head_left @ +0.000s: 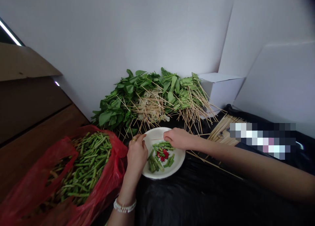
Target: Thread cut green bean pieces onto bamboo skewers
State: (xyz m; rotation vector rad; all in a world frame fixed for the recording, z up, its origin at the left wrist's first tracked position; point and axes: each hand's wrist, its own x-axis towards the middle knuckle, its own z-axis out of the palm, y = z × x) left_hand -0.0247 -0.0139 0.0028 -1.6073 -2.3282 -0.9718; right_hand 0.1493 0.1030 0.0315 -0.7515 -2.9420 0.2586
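Note:
A white paper plate with a red flower print sits on black plastic sheeting, holding several cut green bean pieces. My left hand is at the plate's left rim, and my right hand is over its far rim. A thin bamboo skewer runs across the plate between the fingers of both hands. Beside my left wrist, a red plastic bag lies open, full of cut green beans.
Behind the plate lies a heap of leafy greens and bean bundles on bamboo skewers. A white box stands behind it, against a white wall. A bamboo mat lies at right, and wooden panels rise at left.

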